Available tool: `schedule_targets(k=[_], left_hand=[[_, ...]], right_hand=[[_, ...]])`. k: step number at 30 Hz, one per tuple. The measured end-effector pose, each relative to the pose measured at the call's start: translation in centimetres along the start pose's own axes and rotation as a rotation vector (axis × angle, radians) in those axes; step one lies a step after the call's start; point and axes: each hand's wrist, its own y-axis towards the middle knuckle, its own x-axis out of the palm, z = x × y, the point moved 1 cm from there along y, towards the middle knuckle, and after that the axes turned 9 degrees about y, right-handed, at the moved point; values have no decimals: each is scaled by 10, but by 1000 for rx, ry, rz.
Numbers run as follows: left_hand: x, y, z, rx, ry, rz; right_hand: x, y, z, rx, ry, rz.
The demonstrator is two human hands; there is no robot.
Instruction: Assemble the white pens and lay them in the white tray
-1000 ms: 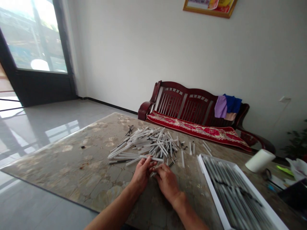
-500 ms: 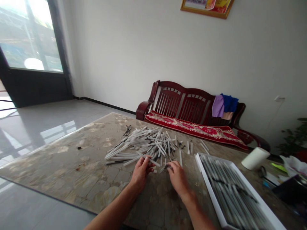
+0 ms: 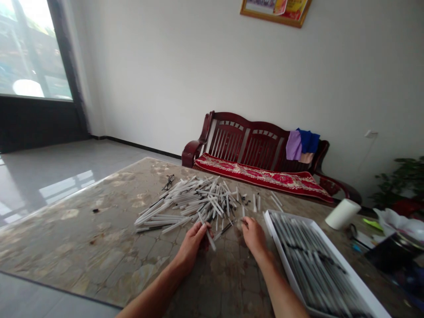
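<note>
A loose heap of white plastic pen tubes point(image 3: 195, 201) mixed with black refills lies on the stone table top point(image 3: 99, 247). My left hand point(image 3: 191, 245) is at the heap's near edge, shut on a white tube point(image 3: 209, 236) that slants out past the fingers. My right hand point(image 3: 253, 236) is at the heap's right edge, its fingertips drawn together beside a dark pen point(image 3: 223, 229). Whether those fingertips hold something small is hard to see.
A white tray point(image 3: 285, 265) of pens in rows stands right of my right forearm. Folded glasses point(image 3: 168, 182) lie beyond the heap. A white paper roll point(image 3: 342, 213) and assorted items stand at the table's right. A wooden bench point(image 3: 238, 141) stands behind the table.
My hands have moved apart, with the right one going rightward along the heap. The left hand now shows a white tube slanting from its fingers. The whole view has shifted slightly.
</note>
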Motion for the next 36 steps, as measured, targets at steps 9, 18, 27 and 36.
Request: schedule_targets(k=[9, 18, 27, 36], left_hand=[[-1, -2, 1, -61, 10, -72], [-3, 3, -4, -56, -3, -58], [-7, 11, 1, -126, -244, 162], [-6, 14, 3, -103, -315, 215]], right_hand=[[10, 43, -14, -10, -147, -77], [20, 59, -17, -80, -175, -153], [13, 46, -22, -63, 12, -60], [18, -38, -68, 286, 1267, 22]])
